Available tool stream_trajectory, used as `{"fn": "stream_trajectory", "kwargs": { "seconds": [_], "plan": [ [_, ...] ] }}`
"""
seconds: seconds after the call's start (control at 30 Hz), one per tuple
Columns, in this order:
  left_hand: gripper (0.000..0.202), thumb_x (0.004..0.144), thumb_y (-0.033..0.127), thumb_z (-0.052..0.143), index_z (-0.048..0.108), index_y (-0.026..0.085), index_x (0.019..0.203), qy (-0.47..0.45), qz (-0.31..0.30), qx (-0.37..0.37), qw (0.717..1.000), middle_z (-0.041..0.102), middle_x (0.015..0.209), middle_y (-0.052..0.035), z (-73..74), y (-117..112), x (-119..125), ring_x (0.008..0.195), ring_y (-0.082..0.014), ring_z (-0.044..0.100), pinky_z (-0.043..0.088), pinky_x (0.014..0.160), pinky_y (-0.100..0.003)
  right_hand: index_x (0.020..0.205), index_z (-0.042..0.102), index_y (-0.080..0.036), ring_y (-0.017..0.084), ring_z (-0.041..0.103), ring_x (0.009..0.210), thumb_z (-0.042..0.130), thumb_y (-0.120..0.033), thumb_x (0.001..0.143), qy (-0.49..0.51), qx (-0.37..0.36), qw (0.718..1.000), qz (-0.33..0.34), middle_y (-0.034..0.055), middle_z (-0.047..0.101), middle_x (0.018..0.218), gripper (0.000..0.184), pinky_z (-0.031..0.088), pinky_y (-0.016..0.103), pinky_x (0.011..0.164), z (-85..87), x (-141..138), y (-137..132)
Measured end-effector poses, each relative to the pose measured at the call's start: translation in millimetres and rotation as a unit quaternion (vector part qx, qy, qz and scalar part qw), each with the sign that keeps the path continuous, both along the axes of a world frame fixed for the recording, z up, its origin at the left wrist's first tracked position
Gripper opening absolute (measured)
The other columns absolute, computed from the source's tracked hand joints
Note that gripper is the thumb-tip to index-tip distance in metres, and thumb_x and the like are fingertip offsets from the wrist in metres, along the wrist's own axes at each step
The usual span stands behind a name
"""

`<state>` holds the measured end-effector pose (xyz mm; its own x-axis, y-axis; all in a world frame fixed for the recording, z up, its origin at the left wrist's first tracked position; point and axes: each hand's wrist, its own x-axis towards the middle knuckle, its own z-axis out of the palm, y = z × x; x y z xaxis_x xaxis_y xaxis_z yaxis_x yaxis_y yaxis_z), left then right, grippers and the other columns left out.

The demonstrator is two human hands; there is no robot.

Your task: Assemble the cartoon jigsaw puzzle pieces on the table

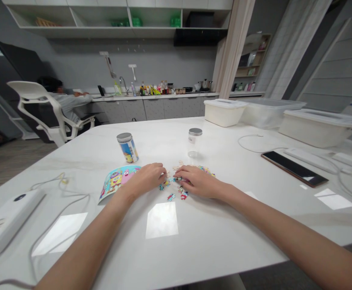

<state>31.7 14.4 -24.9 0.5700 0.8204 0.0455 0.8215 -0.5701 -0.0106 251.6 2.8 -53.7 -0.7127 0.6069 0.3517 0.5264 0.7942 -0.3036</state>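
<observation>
Small jigsaw puzzle pieces lie loose on the white table, some coloured side up and some showing a pale back. My left hand is at the left of the pile, fingers curled in; whatever is between its fingertips is hidden. My right hand rests over the right part of the pile. Its thumb and fingers close around a puzzle piece, mostly covered by them. A curved picture sheet with cartoon figures lies left of my left hand, partly under that forearm.
Behind the pieces stand a printed jar with a metal lid and a clear jar. A tablet, cables and lidded plastic boxes are at right. A white device lies left. A person sits beyond.
</observation>
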Motion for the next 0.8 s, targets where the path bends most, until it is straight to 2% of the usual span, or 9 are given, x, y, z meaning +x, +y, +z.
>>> {"fn": "stream_trajectory", "kwargs": {
  "seconds": [0.3, 0.53, 0.8],
  "plan": [
    [0.032, 0.096, 0.021, 0.038, 0.069, 0.018, 0.09, 0.002, -0.019, 0.006, 1.0, 0.061, 0.083, -0.0054, -3.3, 2.3, -2.7, 0.078, -0.0178, 0.062, 0.043, 0.069, -0.027, 0.115, 0.063, -0.018, 0.023, 0.06, 0.105, 0.047, -0.017, 0.093, 0.002, 0.003, 1.0, 0.0, 0.0119, 0.064, 0.115, 0.027, 0.047, 0.041, 0.091, 1.4, 0.7, -1.4],
    [0.027, 0.094, 0.021, 0.042, 0.069, 0.02, 0.094, 0.0, -0.025, -0.011, 1.0, 0.062, 0.086, -0.0043, -0.7, 0.5, -4.1, 0.079, -0.0179, 0.062, 0.042, 0.07, -0.027, 0.117, 0.062, -0.018, 0.024, 0.06, 0.105, 0.046, -0.017, 0.093, -0.013, 0.001, 1.0, -0.001, 0.0116, 0.064, 0.115, 0.028, 0.047, 0.041, 0.092, 1.8, 0.0, -0.7],
    [0.023, 0.091, 0.021, 0.046, 0.067, 0.02, 0.099, -0.027, -0.039, -0.018, 0.999, 0.064, 0.095, -0.005, -7.8, 6.1, -9.1, 0.087, -0.0186, 0.063, 0.044, 0.075, -0.027, 0.118, 0.062, -0.017, 0.023, 0.06, 0.106, 0.047, -0.018, 0.094, -0.011, -0.002, 1.0, -0.001, 0.012, 0.063, 0.115, 0.029, 0.047, 0.041, 0.094, 2.9, 0.0, -1.2]
  ]
}}
